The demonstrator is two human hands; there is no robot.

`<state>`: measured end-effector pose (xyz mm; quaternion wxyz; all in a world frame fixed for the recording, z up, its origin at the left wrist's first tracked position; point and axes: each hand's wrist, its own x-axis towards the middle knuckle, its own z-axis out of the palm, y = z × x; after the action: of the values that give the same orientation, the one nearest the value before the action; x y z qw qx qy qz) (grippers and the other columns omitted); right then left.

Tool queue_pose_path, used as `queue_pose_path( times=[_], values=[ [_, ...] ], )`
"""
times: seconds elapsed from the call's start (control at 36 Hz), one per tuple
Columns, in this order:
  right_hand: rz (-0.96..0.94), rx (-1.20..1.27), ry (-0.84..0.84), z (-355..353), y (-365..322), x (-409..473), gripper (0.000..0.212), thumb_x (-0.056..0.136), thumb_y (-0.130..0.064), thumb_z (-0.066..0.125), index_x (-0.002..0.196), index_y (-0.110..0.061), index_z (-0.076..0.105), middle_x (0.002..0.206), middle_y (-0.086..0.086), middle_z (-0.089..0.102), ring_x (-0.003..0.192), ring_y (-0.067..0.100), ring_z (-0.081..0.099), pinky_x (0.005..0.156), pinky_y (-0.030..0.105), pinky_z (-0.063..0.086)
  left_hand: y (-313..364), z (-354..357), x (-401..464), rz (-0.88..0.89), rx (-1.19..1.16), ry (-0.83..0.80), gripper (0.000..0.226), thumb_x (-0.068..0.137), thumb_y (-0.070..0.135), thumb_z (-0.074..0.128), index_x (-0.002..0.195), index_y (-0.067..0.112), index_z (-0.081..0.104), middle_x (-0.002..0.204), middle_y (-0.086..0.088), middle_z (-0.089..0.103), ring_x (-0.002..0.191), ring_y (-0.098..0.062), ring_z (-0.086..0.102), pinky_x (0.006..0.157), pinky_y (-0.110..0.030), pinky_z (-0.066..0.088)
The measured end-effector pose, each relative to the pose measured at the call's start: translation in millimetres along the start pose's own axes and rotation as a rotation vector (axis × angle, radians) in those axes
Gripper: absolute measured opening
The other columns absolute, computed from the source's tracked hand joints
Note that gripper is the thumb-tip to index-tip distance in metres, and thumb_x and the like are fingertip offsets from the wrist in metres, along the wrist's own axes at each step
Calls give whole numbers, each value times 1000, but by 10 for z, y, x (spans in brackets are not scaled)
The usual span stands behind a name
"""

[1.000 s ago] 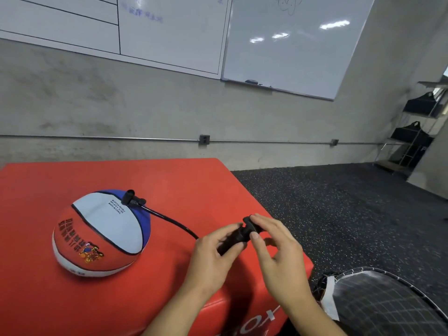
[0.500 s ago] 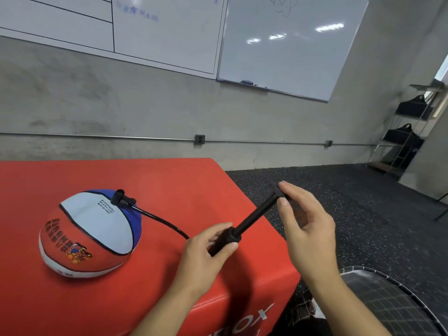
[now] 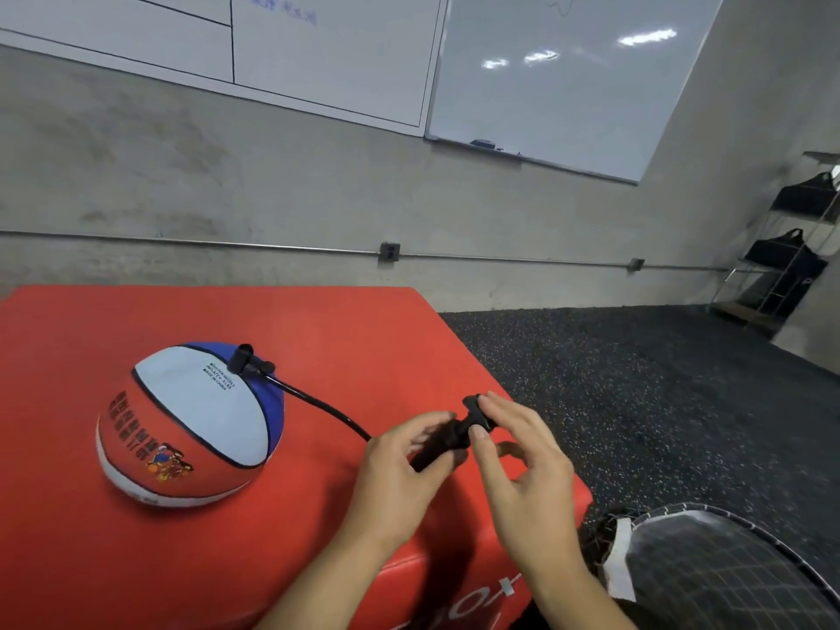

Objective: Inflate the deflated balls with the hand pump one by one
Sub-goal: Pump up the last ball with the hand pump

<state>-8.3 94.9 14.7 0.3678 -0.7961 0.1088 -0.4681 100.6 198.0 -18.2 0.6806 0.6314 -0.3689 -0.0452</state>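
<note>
Handle's pushed back in now after being pulled way out. Left hand (image 3: 400,466) is gripping the pump (image 3: 447,443) body, right hand (image 3: 518,466) pinching its handle, so the ball (image 3: 191,425) is getting another stroke and still looking saggy.

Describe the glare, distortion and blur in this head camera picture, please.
Head view: ceiling lights glare as white streaks on the glossy whiteboard; the wide lens tilts and bends the grey wall pipe; both hands, left and right, look slightly soft around the small black hand pump; the red, white and blue ball stays sharp.

Even light; whiteboard (image 3: 559,75) glare; edges warped
</note>
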Motion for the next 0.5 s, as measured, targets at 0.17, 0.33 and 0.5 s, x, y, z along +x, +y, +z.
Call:
queue_pose_path(
  times=[0.17, 0.33, 0.5],
  values=[
    [-21, -83, -61, -91, 65, -28, 36, 96, -7, 74, 125, -28, 74, 129, -16, 69, 123, 3, 63, 87, 20, 56, 27, 21, -41, 27, 28, -17, 46, 89, 0, 78, 111, 39, 71, 104, 22, 78, 98, -2, 74, 91, -18, 54],
    [-35, -90, 2, -316, -100, 127, 33, 97, -7, 71, 122, -29, 73, 127, -19, 69, 123, 4, 64, 95, 30, 56, 9, 46, -72, 0, 61, -10, 41, 88, 6, 82, 117, 34, 73, 107, 25, 77, 102, 2, 72, 94, -13, 49],
    [-29, -53, 136, -736, -342, 500, 29, 100, -10, 67, 125, -23, 74, 124, -13, 72, 114, 10, 68, 100, 41, 55, 5, 28, -83, -26, 59, -8, 38, 88, 10, 82, 118, 32, 75, 108, 24, 77, 106, 1, 71, 99, -18, 50]
  ],
)
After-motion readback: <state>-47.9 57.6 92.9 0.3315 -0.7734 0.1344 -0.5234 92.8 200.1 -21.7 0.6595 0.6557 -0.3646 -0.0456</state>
